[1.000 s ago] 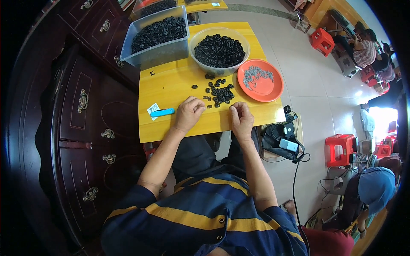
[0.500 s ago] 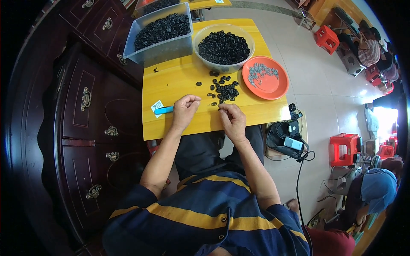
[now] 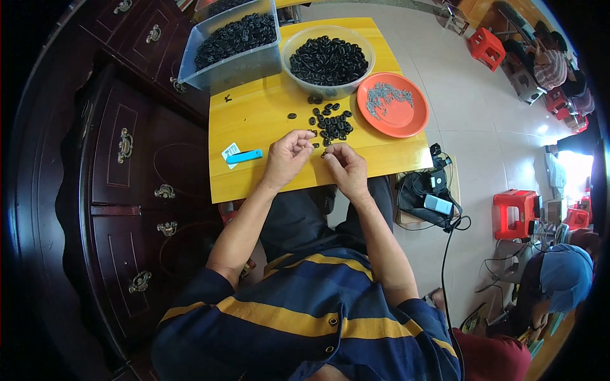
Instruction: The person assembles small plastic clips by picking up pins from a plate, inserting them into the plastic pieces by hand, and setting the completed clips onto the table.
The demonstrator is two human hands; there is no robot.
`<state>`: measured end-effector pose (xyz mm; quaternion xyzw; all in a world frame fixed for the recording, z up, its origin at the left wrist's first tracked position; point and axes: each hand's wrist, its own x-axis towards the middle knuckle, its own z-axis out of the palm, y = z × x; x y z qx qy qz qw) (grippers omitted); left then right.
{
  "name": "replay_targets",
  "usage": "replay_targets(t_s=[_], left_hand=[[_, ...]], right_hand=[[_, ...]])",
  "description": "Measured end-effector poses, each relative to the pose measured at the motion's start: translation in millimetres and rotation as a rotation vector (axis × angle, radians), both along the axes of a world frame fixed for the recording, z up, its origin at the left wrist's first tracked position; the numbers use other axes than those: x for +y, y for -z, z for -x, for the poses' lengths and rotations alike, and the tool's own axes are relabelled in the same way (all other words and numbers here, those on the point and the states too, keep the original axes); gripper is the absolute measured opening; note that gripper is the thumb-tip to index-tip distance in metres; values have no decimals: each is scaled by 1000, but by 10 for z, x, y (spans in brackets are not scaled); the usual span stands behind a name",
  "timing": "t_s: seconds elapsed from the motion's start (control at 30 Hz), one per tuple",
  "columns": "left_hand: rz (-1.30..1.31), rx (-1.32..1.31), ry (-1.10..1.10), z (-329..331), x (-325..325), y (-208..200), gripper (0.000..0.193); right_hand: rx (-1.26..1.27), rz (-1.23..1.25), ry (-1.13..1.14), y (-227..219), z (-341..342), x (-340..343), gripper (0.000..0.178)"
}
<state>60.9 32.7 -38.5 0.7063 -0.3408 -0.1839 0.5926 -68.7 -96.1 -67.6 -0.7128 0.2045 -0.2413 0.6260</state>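
While both hands meet mid-frame over the yellow table point(image 3: 267, 120), the right hand point(image 3: 346, 168) pinches a small black piece point(image 3: 325, 153); the left hand point(image 3: 286, 155) curls half-closed, contents unclear. Light, stiff, easily dropped, it seems best gripped by its edges.

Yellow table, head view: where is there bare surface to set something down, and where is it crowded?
The yellow table is bare between the clear bin and the blue tool, and along the right front edge below the orange plate. It is crowded mid-table: loose black pieces lie between the round bowl and the left hand and right hand.
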Motion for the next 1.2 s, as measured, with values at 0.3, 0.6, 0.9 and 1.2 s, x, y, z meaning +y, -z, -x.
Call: replay_targets(t_s=[0.3, 0.6, 0.9, 1.2], left_hand=[[-90, -57, 56, 96, -48, -123, 25], [-111, -99, 72, 99, -70, -107, 25], [-122, -194, 68, 95, -108, -114, 23], [-190, -175, 60, -307, 13, -78, 31]], right_hand=[[-40, 34, -5, 28, 3, -6, 8], [-53, 30, -14, 27, 10, -7, 8], [-32, 8, 16, 55, -19, 3, 10], [-59, -165, 6, 82, 1, -57, 13]])
